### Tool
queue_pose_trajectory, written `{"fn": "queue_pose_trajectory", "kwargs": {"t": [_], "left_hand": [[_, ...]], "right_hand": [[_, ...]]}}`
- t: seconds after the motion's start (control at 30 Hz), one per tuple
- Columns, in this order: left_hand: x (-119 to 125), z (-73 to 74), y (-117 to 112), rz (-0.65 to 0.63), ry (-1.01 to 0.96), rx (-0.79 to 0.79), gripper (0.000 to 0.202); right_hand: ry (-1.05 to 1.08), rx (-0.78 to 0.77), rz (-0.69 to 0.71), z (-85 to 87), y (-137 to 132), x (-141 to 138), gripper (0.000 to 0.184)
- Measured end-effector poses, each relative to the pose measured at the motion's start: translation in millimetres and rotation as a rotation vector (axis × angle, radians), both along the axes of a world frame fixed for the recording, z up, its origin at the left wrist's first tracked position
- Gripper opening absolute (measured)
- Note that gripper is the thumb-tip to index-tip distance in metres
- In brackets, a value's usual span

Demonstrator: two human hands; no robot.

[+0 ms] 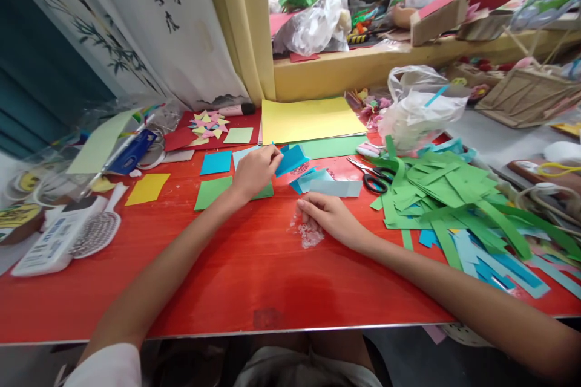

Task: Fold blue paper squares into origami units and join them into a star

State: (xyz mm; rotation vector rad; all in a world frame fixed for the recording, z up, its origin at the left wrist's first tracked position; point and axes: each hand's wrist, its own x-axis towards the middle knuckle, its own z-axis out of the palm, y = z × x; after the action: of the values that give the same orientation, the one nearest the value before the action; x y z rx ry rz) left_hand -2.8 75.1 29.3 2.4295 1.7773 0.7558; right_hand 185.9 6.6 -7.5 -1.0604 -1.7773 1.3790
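Note:
My left hand (258, 170) is closed in a pinch at the edge of a folded blue paper (292, 160), above a green paper square (213, 192). Closer to me, my right hand (329, 216) rests low over the table with its fingers curled together. Whatever its fingertips hold, if anything, is hidden. Beside them is a whitish, crumbly-looking patch (311, 236) on the red surface. Light blue paper pieces (338, 188) lie just beyond the right hand. Black-handled scissors (376, 181) sit to their right. A blue paper square (216, 162) lies left of my left hand.
Green paper strips (447, 184) pile up on the right, with blue strips (499, 266) in front. Yellow sheets (313, 121) lie at the back by a plastic bag (422, 112). On the left are a hairbrush (97, 233), a white box-like pack (59, 242) and a yellow paper (147, 188).

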Motion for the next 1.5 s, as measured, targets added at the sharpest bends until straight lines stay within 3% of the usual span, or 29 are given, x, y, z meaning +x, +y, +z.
{"fn": "queue_pose_trajectory", "kwargs": {"t": [0.1, 0.17, 0.27, 0.4, 0.57, 0.77, 0.9, 1.17, 1.33, 1.5], "left_hand": [[5, 5.8, -17, -0.018, -0.125, 0.029, 0.023], [8, 5.6, -31, -0.097, -0.141, 0.022, 0.02], [10, -1.7, -52, -0.241, -0.172, 0.006, 0.014], [10, -14.0, -65, -0.253, -0.256, -0.053, 0.017], [5, -25.5, -63, -0.16, -0.418, -0.138, 0.021], [0, -43.8, -58, -0.165, -0.644, -0.232, 0.034], [-1, -46.5, -56, -0.137, -0.727, -0.263, 0.038], [1, -39.0, -63, -0.197, -0.725, -0.231, 0.03], [2, -36.8, -63, -0.198, -0.66, -0.191, 0.029], [2, -37.2, -62, -0.168, -0.583, -0.127, 0.028]], "right_hand": [[0.176, -0.166, -0.042, -0.2, 2, -1, 0.036], [0.244, -0.221, -0.053, -0.1, 3, -1, 0.04], [0.223, -0.238, -0.093, -1.8, 4, -3, 0.034], [0.214, -0.237, -0.147, -7.2, 6, -4, 0.025], [0.338, -0.215, -0.215, -9.0, 8, 0, 0.025], [0.43, -0.121, -0.353, -10.0, 11, 6, 0.036], [0.445, -0.14, -0.369, -11.2, 15, 7, 0.035], [0.25, -0.16, -0.279, -3.8, 14, 5, 0.047], [0.259, -0.136, -0.221, -6.0, 15, 6, 0.038], [0.323, -0.078, -0.308, -8.8, 16, 6, 0.027]]}}
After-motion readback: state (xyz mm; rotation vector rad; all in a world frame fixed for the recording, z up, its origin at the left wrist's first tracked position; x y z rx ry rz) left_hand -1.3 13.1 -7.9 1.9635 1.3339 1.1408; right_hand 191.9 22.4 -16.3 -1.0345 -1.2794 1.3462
